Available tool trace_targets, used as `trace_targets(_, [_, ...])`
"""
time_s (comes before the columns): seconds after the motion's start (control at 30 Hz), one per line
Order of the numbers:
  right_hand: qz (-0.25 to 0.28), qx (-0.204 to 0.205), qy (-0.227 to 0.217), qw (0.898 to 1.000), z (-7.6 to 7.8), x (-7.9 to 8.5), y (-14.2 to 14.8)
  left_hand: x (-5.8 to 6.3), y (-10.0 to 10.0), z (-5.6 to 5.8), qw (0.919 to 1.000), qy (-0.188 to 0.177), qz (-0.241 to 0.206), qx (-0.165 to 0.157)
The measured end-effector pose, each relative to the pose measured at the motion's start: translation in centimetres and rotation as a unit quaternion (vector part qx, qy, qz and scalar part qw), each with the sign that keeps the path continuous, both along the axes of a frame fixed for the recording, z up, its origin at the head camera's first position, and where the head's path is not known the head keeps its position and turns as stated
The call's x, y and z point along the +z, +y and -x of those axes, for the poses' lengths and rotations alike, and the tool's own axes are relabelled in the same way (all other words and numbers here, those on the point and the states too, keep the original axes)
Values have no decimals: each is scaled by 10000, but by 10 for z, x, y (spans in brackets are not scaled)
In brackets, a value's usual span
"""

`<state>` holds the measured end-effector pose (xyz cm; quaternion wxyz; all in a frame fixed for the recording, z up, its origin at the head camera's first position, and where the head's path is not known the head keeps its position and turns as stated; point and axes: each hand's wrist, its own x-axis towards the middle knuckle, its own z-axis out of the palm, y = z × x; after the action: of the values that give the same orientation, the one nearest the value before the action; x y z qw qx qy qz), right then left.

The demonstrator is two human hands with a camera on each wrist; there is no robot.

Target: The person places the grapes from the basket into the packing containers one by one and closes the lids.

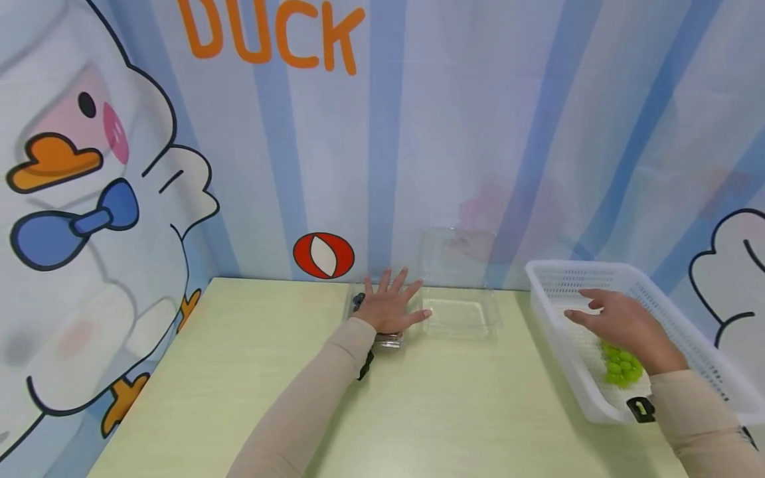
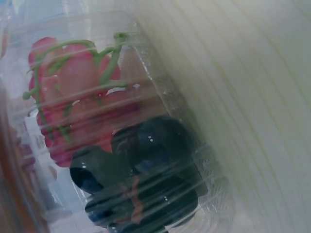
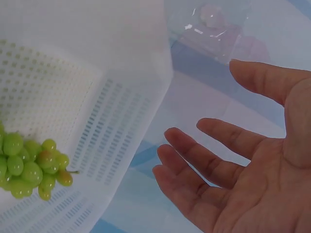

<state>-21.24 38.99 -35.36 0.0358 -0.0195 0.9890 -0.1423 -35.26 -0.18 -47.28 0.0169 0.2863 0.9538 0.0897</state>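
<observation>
My left hand [image 1: 388, 311], fingers spread wide, rests on a clear plastic box [image 1: 391, 340] near the table's back edge. Through the box's plastic, the left wrist view shows red grapes [image 2: 77, 73] on green stems beside dark, nearly black grapes [image 2: 160, 145]. Over a white basket at the right hovers my right hand [image 1: 627, 328], holding nothing. In the right wrist view its fingers are loosely extended and the thumb stands apart. A bunch of green grapes [image 1: 623, 365] lies in the basket, below that hand and partly hidden by it.
Right of my left hand sits another clear box [image 1: 457, 313], its lid [image 1: 457, 255] raised toward the curtain. The white perforated basket [image 1: 562, 352] stands at the table's right side. A duck-print curtain [image 1: 454, 119] rises behind the pale table [image 1: 454, 411].
</observation>
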Motion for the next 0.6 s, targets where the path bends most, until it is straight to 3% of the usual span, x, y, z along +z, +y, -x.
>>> trace_targets(0.2, [-347,-51,-287,9990,11,3,21,1,0,-1,10000,4,3,-25])
trace_targets(0.37, [-564,-192,-628,9962,21,-3,43,-1,1,-2,10000,-11,35,-53])
trace_targets(0.6, [-206,-508,-1354,9893,30,-18,72,-4,3,-3,10000,-56,49,-49])
